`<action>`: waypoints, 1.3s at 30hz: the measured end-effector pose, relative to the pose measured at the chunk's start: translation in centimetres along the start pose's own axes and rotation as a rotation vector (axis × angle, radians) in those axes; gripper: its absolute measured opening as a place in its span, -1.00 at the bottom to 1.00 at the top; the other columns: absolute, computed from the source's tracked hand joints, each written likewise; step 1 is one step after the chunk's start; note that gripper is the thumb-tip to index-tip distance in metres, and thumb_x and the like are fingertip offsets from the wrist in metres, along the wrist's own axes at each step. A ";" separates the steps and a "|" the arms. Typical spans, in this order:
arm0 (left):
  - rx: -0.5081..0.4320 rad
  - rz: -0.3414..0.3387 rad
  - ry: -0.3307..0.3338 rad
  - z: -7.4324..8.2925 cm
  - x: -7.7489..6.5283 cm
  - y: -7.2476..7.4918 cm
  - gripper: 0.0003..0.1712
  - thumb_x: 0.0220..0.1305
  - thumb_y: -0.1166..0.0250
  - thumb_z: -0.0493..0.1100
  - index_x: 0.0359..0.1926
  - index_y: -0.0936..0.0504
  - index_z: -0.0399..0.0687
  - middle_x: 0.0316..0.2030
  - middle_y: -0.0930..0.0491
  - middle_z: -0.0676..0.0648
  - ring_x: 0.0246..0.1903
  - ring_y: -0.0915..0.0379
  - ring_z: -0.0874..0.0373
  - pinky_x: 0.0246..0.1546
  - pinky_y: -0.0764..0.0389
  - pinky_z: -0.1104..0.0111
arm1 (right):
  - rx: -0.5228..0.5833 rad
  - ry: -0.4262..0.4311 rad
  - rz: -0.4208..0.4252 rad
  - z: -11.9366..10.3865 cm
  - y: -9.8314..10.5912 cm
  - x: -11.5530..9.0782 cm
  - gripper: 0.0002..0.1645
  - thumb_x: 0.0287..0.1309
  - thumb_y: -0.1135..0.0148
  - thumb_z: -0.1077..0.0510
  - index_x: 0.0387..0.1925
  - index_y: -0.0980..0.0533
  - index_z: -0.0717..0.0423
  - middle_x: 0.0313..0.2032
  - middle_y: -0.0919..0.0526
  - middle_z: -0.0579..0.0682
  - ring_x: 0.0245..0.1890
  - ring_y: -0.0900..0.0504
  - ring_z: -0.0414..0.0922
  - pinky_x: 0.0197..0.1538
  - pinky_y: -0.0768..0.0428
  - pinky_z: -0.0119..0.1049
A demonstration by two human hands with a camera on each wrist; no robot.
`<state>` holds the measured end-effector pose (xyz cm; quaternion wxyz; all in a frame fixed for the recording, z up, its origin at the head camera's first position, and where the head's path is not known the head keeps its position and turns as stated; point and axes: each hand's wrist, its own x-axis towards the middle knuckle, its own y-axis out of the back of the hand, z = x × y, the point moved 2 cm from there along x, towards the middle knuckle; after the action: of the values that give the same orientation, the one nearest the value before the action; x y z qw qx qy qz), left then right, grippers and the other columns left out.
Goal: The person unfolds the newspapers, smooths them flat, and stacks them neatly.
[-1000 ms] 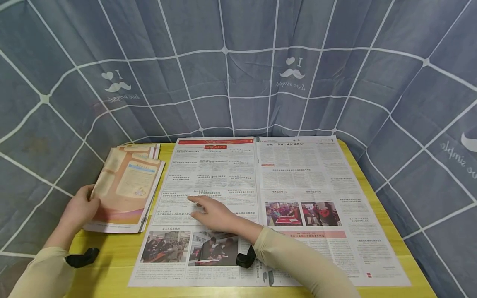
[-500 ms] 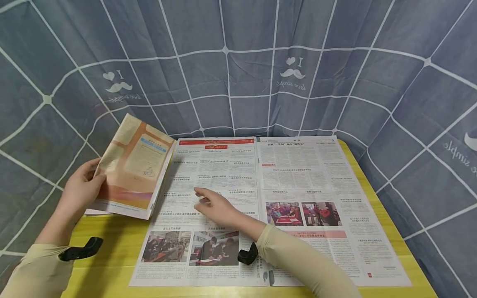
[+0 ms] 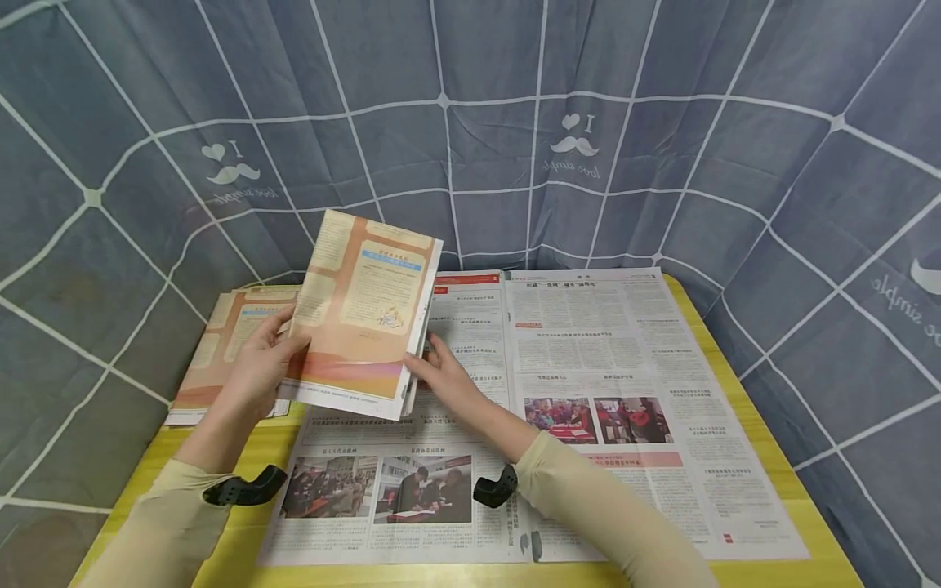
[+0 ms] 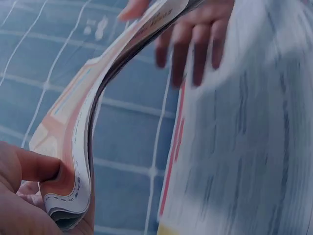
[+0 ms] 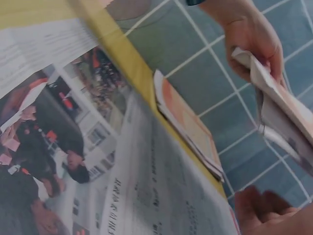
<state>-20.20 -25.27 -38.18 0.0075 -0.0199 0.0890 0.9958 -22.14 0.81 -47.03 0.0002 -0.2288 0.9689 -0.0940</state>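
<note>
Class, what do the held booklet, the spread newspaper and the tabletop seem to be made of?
Booklet: paper, perhaps faintly glossy; it bends into a curve. Newspaper: thin matte newsprint, judging by its dull surface. Tabletop: perhaps wood-look laminate; yellow with grain-like streaks.

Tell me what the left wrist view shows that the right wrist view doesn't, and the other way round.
Only the left wrist view: the blue strip on the front of the held booklet, and its white printed margin.

Only the right wrist view: the other booklets lying along the edge of the yellow table, and photos on the newspaper.

Both: the held booklet, the left hand gripping it, the right hand, part of the newspaper, some yellow table and the curtain.
</note>
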 end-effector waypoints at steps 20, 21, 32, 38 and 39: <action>-0.006 -0.241 0.076 -3.3 2.7 -11.2 -0.19 0.57 0.07 -0.31 0.67 0.19 0.06 0.25 -0.48 -0.35 -0.06 -0.62 -0.02 -0.14 -0.65 0.23 | -0.170 -0.045 0.247 -1.4 9.8 -3.6 -0.21 0.43 0.03 0.37 0.60 -0.05 0.01 0.27 -0.53 0.25 0.04 -0.70 0.09 -0.05 -0.69 -0.15; -0.007 -0.246 0.073 -3.5 2.9 -11.7 -0.19 0.57 0.05 -0.30 0.67 0.19 0.07 0.24 -0.50 -0.34 -0.08 -0.64 -0.01 -0.15 -0.65 0.24 | -0.185 -0.051 0.257 -1.4 10.4 -3.8 -0.21 0.44 0.02 0.37 0.60 -0.05 0.02 0.27 -0.52 0.27 0.05 -0.69 0.10 -0.04 -0.69 -0.13; 0.061 -0.290 0.075 -4.4 4.0 -16.4 -0.07 0.46 0.01 -0.37 0.67 0.24 0.11 0.09 -0.61 -0.27 -0.22 -0.60 0.06 -0.32 -0.55 0.32 | -0.285 -0.089 0.353 -1.4 14.8 -5.9 -0.23 0.47 0.02 0.36 0.61 -0.06 0.05 0.22 -0.55 0.32 -0.02 -0.70 0.12 -0.11 -0.71 -0.09; 0.087 -0.322 0.087 -4.4 4.2 -18.2 -0.06 0.51 -0.04 -0.33 0.67 0.27 0.16 0.01 -0.63 -0.22 -0.37 -0.55 0.08 -0.45 -0.48 0.25 | -0.342 -0.127 0.395 -1.5 16.3 -6.9 -0.20 0.46 0.02 0.34 0.62 -0.03 0.03 0.22 -0.54 0.30 -0.05 -0.70 0.09 -0.14 -0.70 -0.12; 0.091 -0.331 0.090 -4.5 4.2 -18.4 -0.06 0.51 -0.04 -0.33 0.67 0.28 0.16 -0.03 -0.63 -0.23 -0.42 -0.52 0.10 -0.47 -0.46 0.25 | -0.359 -0.139 0.400 -1.6 16.5 -7.0 -0.19 0.45 0.02 0.33 0.63 -0.01 0.02 0.22 -0.55 0.29 -0.07 -0.70 0.08 -0.15 -0.69 -0.13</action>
<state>-23.88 -7.90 -45.99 0.1684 -0.0785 0.1298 0.9740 -23.29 18.69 -48.80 0.0447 -0.0351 0.9937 0.0969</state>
